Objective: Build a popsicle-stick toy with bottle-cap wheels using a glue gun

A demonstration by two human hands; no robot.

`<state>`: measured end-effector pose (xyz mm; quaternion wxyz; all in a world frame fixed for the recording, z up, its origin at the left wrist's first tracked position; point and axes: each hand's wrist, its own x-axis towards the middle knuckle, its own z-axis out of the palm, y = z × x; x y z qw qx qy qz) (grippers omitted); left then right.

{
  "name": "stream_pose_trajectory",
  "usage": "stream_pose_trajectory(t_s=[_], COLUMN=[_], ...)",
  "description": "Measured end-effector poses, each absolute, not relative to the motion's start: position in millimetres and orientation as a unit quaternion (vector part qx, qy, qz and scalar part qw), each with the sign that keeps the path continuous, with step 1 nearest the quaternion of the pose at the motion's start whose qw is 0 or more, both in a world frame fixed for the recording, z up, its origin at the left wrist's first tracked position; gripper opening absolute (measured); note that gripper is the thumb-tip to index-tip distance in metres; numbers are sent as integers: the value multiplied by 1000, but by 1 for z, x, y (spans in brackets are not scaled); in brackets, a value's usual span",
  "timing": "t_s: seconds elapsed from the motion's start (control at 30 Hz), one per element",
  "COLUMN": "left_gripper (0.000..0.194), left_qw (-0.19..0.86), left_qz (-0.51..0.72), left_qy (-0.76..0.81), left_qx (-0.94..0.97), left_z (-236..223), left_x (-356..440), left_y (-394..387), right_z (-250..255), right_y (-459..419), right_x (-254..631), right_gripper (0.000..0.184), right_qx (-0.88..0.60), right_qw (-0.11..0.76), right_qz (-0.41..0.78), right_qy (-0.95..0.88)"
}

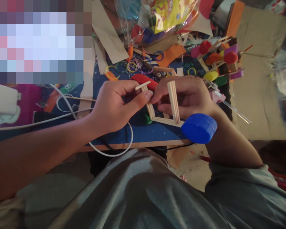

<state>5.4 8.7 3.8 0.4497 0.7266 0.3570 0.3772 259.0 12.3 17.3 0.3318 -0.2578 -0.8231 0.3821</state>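
Observation:
A small wooden stick frame (165, 121) is held over the table between my two hands. At its right end is a blue bottle cap (199, 128), with a red cap (145, 81) behind and a green cap (147, 119) at the lower left. My left hand (119, 105) is closed, thumb and finger pinching the left upright where a thin stick (143, 85) lies across its top. Behind the right upright (173, 101), my right hand (186, 93) has its fingers closed around the frame's far side; its fingertips are partly hidden.
A white cable (131, 140) loops over the front edge of the blue table (138, 135). Rubber bands (132, 66), paper scraps and pliers (146, 65) lie beyond my hands. Another model with coloured caps (214, 58) stands at the right, beside a cardboard sheet (255, 79). A plastic bag (166, 16) lies at the back.

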Motion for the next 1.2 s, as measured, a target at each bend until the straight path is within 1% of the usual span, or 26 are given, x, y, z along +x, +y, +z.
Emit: stream_pose_trajectory(t_s=[0.07,0.13,0.27,0.47,0.6,0.67,0.77,0.83,1.0,1.2], left_gripper=[40,44,51,48,47,46,47,48,50,45], left_qw=[458,462,476,477,482,485,494,499,508,520], left_qz=[373,375,366,348,343,343,344,339,326,323], left_qy=[365,366,370,376,371,378,383,382,382,380], left_qx=[720,715,709,714,716,710,701,700,700,693], left_z=[3,2,1,2,2,3,3,4,3,0], left_x=[6,6,6,7,7,8,8,8,7,8], left_y=[8,8,8,8,8,8,7,7,8,9], right_z=[18,17,11,14,15,13,9,8,8,5], right_y=[11,11,9,3,1,1,1,2,1,-3], right_x=[257,256,253,249,247,246,245,244,241,237], right_gripper=[12,15,14,11,14,12,8,9,8,9], right_qx=[-264,-262,-238,-270,-268,-267,-260,-250,-274,-282], right_qw=[325,336,354,329,305,318,368,383,367,389], right_qz=[374,367,363,370,372,373,367,357,339,311], right_qy=[-827,-827,-828,-826,-835,-829,-814,-814,-822,-820])
